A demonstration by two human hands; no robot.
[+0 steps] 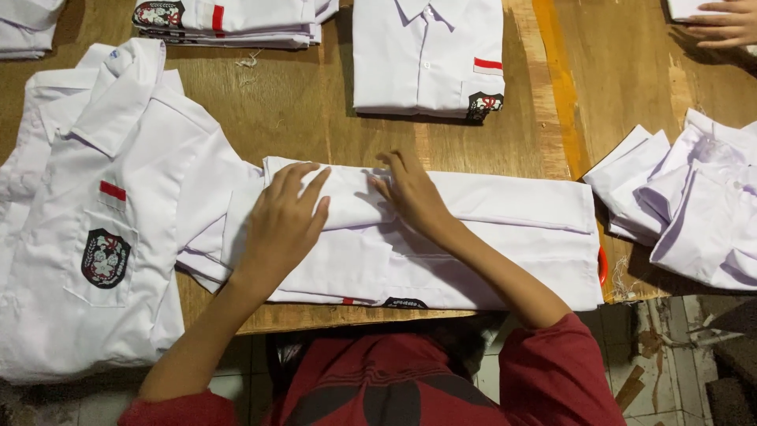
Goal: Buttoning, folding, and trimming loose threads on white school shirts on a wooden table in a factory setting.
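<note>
Wooden table [300, 110] boards fill the view, with white shirts all over. Right in the middle, near the front edge, lies a half-folded white shirt [489, 237]. Both hands press flat on it, fingers spread, gripping nothing: the left hand [285, 217] and the right hand [412, 189], close together. A big unfolded shirt [95, 213] lies left. A folded shirt [426, 55] sits behind. Another person's hand [725, 24] shows top right.

a worn wooden table [300, 110] of brown planks forms the work surface, with an orange-toned strip [558, 87] running across it. below its near edge lies a tiled floor [670, 355], pale, stained and cracked. light is even and warm, with soft shadows.
</note>
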